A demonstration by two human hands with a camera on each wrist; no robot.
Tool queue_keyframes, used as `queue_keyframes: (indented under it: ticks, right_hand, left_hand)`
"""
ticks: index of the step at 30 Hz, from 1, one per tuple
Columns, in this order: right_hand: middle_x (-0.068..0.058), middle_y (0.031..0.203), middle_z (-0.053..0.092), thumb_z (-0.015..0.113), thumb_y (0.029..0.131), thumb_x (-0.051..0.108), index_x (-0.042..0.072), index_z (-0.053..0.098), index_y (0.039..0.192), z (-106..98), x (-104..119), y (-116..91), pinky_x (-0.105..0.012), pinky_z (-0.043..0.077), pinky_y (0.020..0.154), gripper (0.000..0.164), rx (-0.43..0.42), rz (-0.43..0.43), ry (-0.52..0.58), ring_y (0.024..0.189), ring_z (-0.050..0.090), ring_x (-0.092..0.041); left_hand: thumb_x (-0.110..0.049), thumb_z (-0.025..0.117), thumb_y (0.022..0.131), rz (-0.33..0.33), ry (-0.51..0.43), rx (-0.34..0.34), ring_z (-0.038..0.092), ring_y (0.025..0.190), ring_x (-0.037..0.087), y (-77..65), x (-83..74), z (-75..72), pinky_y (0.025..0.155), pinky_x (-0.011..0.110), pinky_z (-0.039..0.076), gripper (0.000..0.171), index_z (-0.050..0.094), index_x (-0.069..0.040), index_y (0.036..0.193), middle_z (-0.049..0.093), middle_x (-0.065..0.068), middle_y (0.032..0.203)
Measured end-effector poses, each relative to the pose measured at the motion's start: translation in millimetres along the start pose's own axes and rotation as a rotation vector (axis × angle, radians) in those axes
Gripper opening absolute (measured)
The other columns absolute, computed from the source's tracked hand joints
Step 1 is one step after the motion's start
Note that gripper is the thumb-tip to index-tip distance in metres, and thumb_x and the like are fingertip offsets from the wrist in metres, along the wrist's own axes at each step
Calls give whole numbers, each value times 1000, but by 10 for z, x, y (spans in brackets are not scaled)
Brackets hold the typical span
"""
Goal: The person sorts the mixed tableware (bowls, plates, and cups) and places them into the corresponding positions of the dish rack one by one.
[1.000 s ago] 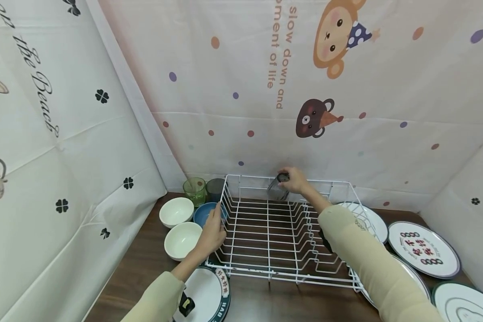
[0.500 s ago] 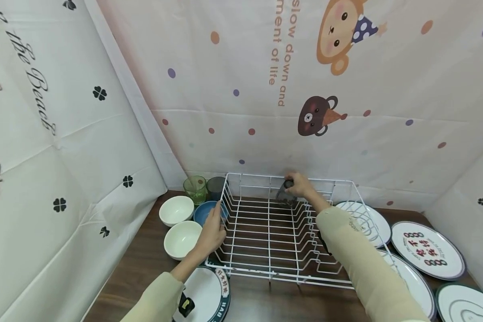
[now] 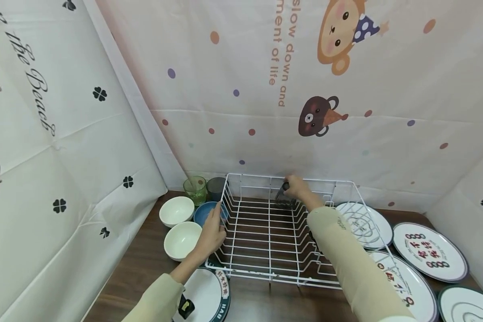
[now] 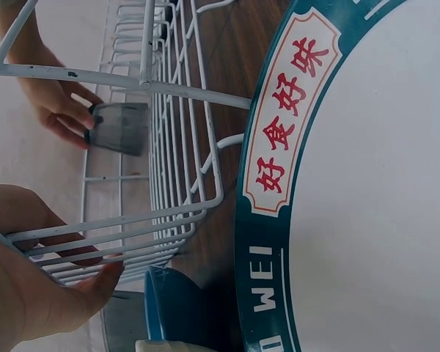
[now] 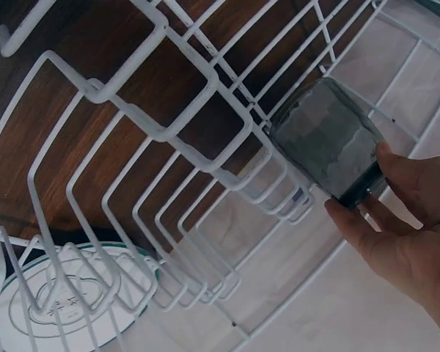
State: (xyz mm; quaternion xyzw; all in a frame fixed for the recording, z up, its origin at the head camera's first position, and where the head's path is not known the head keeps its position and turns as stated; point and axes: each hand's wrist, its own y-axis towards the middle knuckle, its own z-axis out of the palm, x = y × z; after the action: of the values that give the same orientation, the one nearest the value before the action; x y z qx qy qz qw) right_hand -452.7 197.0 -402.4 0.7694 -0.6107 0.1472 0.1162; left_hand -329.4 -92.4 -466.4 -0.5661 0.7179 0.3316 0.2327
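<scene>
Pale beige sleeves (image 3: 346,257), the right with small, possibly grey lettering (image 3: 341,222).

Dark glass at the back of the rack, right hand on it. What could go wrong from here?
Slip: the right hand grips the dark glass by one end only.
Tilt: the rack is gappy wire, so the glass may lean once released.
Knock: the left hand could shift the rack into the blue bowl close beside it.
</scene>
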Motion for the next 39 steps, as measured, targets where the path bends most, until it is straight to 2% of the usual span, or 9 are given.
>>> queue_keyframes:
  ticks: [3, 8, 17, 25, 28, 31, 34, 39]
  right_hand:
    - [-33, 129, 62, 72, 86, 1, -14, 58, 130, 34, 47, 17, -51, 52, 100, 49, 7, 11, -1, 116, 62, -46]
    - [-32, 129, 63, 73, 87, 2, -13, 60, 128, 78, 91, 38, -51, 51, 104, 45, 0, 26, -21, 121, 61, -46]
    - [-31, 131, 62, 69, 94, 7, -12, 59, 131, 58, 79, 3, -53, 48, 107, 42, 19, 34, -59, 123, 60, -46]
    - [-24, 112, 68, 71, 91, 6, -9, 66, 123, 28, 106, -39, -49, 55, 92, 36, 44, 24, -97, 100, 66, -35]
    - [-25, 114, 67, 71, 91, 5, -9, 64, 126, 12, 105, -58, -49, 55, 92, 38, 40, 13, -85, 100, 66, -35]
    - [-28, 119, 66, 68, 91, 4, -10, 61, 129, -7, 100, -84, -49, 54, 93, 41, 39, -2, -73, 103, 65, -37]
    - [-30, 129, 63, 67, 92, 5, -11, 59, 133, -62, 90, -132, -52, 52, 100, 45, 28, -23, -74, 114, 63, -43]
    - [-30, 134, 61, 62, 94, 8, -10, 59, 134, -288, 30, -278, -55, 49, 104, 43, -14, -47, -103, 122, 60, -47]
  left_hand:
    - [16, 49, 85, -2, -7, 0, 54, 126, 45, -5, 0, 4, 101, 58, 49, 77, 23, 8, 157, 46, 35, 145]
    - [15, 49, 86, 0, -3, -5, 58, 111, 38, -10, -14, -6, 94, 54, 51, 76, 24, 8, 157, 50, 32, 142]
    - [16, 50, 84, -10, 3, 5, 58, 111, 37, 1, -24, 7, 93, 52, 52, 79, 23, 6, 158, 49, 32, 144]
    - [15, 50, 84, -21, 24, -2, 57, 108, 34, 7, -7, 3, 93, 51, 51, 79, 24, 6, 158, 51, 30, 141]
    - [14, 50, 84, -13, 20, -8, 58, 109, 35, 4, -10, 4, 94, 53, 51, 78, 25, 6, 158, 51, 30, 140]
    - [14, 50, 84, -10, 14, -4, 58, 110, 36, -4, -10, 0, 94, 53, 52, 79, 25, 7, 158, 51, 30, 140]
    - [14, 50, 84, -9, 9, -3, 59, 108, 35, -12, -8, -8, 91, 51, 52, 79, 24, 7, 158, 52, 30, 139]
    - [15, 50, 82, 7, 20, -5, 59, 104, 33, -9, -5, -13, 87, 49, 53, 81, 24, 7, 158, 53, 30, 136]
